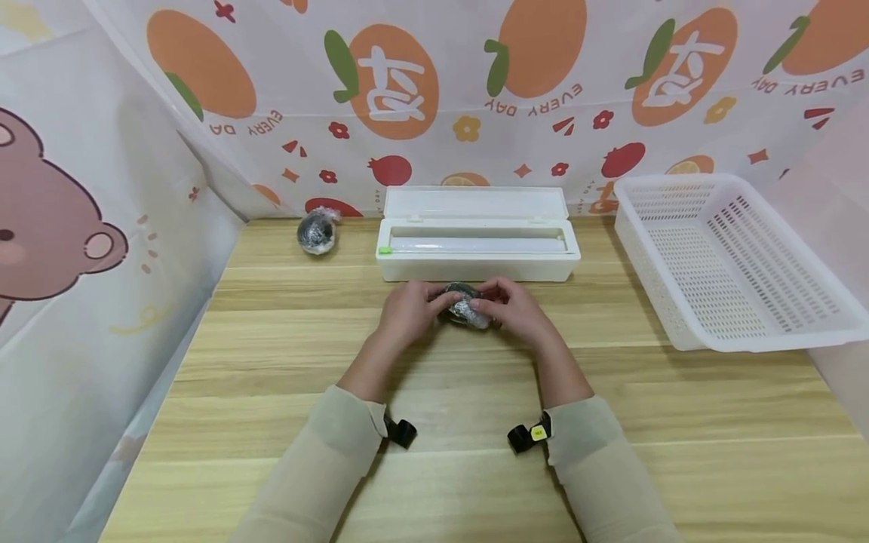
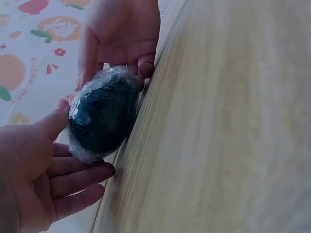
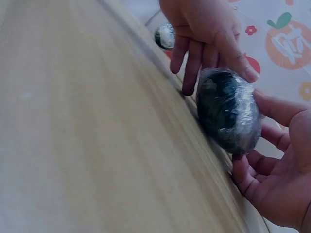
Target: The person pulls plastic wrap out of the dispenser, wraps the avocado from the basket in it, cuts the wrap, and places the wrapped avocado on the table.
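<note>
A dark green, rounded thing wrapped in clear cling film [image 1: 465, 305] sits low at the tabletop, in front of the white box. My left hand [image 1: 410, 311] holds its left side, thumb on the film and fingers curled beneath. From the other side my right hand [image 1: 514, 311] grips it, thumb near the crumpled film. Seen up close in the left wrist view, the wrapped green thing [image 2: 103, 114] looks egg-shaped, with film stretched over its smooth skin. The right wrist view shows a whitish, bunched strip of film along one side of the wrapped green thing [image 3: 228, 110].
A white cling film dispenser [image 1: 478, 269] stands lid up behind the hands, a roll [image 1: 475, 245] inside and a green slider [image 1: 385, 250] at its left. Another wrapped dark ball [image 1: 317, 231] lies at the back left. At the right stands a white plastic basket [image 1: 652, 279].
</note>
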Demonstrator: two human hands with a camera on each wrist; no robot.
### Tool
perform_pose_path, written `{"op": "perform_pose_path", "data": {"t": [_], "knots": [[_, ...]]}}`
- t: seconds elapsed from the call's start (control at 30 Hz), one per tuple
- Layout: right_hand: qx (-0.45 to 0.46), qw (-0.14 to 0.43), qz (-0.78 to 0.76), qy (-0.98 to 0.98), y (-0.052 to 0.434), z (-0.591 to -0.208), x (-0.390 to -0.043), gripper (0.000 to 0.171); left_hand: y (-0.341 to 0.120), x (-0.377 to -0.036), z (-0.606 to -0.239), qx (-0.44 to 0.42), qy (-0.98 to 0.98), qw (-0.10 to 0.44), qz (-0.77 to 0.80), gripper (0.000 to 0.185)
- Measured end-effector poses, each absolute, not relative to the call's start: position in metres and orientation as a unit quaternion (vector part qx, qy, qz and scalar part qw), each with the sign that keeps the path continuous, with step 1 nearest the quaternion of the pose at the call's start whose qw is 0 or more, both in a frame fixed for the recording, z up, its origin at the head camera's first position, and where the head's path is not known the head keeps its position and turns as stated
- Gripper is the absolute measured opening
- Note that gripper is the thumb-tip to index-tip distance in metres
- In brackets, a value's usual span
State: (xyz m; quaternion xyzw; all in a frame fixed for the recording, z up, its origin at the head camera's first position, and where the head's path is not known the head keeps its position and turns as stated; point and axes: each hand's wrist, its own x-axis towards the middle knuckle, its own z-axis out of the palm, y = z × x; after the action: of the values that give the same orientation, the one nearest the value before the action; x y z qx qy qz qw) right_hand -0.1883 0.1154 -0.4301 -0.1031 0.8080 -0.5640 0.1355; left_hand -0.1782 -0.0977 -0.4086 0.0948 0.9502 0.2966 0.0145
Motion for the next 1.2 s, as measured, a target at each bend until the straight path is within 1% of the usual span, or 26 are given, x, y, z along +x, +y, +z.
{"op": "perform_pose_path", "data": {"t": [0.17, 0.37, 0.63, 0.73, 0.87, 1.07, 1.2], "knots": [[-0.110, 0.138, -0.564, 0.807, 0.118, -0.432, -0.190, 0.038, -0.098, -0.179, -0.408, 0.106, 0.952, 0.011, 0.289, 0.044], [-0.133, 0.167, -0.583, 0.784, 0.126, -0.435, -0.192, 0.037, -0.100, -0.180, -0.408, 0.088, 0.952, 0.027, 0.293, 0.044], [-0.059, 0.179, -0.625, 0.757, 0.119, -0.433, -0.192, 0.038, -0.097, -0.180, -0.406, 0.134, 0.960, 0.002, 0.245, 0.046], [-0.056, 0.174, -0.626, 0.758, 0.117, -0.432, -0.192, 0.038, -0.097, -0.177, -0.406, 0.126, 0.961, 0.006, 0.244, 0.047], [-0.079, 0.162, -0.608, 0.773, 0.118, -0.435, -0.193, 0.039, -0.095, -0.175, -0.406, 0.104, 0.962, 0.012, 0.252, 0.047], [-0.133, 0.121, -0.525, 0.832, 0.116, -0.437, -0.193, 0.047, -0.095, -0.175, -0.405, 0.087, 0.961, 0.029, 0.260, 0.045], [-0.145, 0.102, -0.494, 0.851, 0.113, -0.435, -0.192, 0.046, -0.097, -0.176, -0.405, 0.082, 0.959, 0.044, 0.269, 0.050]]}}
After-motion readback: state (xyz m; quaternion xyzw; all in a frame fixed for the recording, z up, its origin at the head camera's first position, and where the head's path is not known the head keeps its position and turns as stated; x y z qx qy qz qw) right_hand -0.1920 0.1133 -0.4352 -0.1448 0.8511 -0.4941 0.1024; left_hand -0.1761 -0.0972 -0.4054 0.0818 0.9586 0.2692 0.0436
